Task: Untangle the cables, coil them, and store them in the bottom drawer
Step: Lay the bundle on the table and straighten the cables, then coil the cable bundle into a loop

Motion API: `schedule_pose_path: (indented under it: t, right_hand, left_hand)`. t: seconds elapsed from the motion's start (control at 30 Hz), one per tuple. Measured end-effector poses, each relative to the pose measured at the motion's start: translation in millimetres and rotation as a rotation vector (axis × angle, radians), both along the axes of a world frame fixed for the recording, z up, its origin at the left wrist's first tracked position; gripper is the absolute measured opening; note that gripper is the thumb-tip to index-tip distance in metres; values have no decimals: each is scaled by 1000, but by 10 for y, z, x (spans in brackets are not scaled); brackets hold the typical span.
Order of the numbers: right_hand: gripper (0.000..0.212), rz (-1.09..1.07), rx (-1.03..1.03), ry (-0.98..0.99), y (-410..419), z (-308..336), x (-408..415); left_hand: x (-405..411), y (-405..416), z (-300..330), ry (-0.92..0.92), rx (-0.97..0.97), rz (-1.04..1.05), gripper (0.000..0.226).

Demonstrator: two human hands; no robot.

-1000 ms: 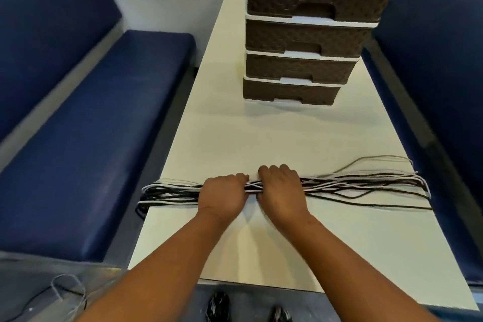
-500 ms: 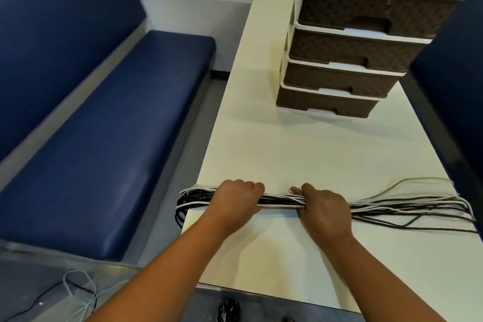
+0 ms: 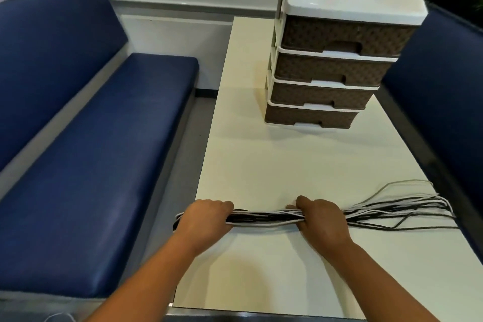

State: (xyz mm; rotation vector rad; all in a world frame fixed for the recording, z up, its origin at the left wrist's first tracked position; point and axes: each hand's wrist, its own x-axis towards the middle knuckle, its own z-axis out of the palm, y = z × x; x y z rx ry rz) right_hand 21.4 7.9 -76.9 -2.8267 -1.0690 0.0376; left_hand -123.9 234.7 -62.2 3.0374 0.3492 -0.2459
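left hand [image 3: 206, 217] | gripping black-and-white cable bundle [image 3: 264, 217] | right hand [image 3: 322, 219] | gripping same, thumb apparently underneath | cream desk [image 3: 274, 165]

2 bare forearms enter from the 6 o'clock edge, with no sleeve on either up to where the picture cuts them off. The left hand [image 3: 206, 219] sits toward 7 o'clock, the right hand [image 3: 322, 219] toward 5 o'clock. Both hands are bare: no glove, ring, watch or wristband shows on the backs or wrists that face the camera. The knuckles form a rounded ridge on each. Fingertips and nails are hidden from this view. No markings show on the forearms.
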Motion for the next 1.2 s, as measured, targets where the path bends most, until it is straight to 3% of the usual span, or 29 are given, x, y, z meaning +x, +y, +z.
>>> schedule_pose_path:
  t: [0.07,0.2,0.27,0.33,0.43,0.47,0.57,0.67,0.83,1.07,1.2]
  right_hand:
    - [24,18,-49,73,-8,94,22]
    - [75,163,-228,106,127,295,-198]
    - [86,251,-209,142,391,320,-439]
    - [74,284,-144,101,677,191,-645]
    - [27,206,-1,-2,901,46,-767]
    - [23,211,11,-16,911,25,-753]
    - [33,259,-30,-25,848,-7,-709]
    - [31,249,-44,-30,891,88,-721]
    - [27,225,-81,185,974,442,-648]
    - [22,126,144,536,831,891,-368]
    - [29,89,227,633,657,1171,-271]
  left_hand:
    - [7,-5,19,5,0,-8,12]
    - [11,10,-4,12,9,-57,10]
    - [14,18,-12,5,21,-78,13]
    - [16,23,-20,2,24,-100,17]
    - [15,49,-23,-2,16,-126,19]
    - [5,64,-20,-7,14,-140,20]
    - [-55,126,-11,-33,-14,-196,20]
    - [-142,264,9,-42,-100,-175,18]
    - [-284,503,152,-72,-306,0,20]
    - [-480,899,514,4,-897,298,23]
    - [-617,1036,763,61,-1179,256,26]
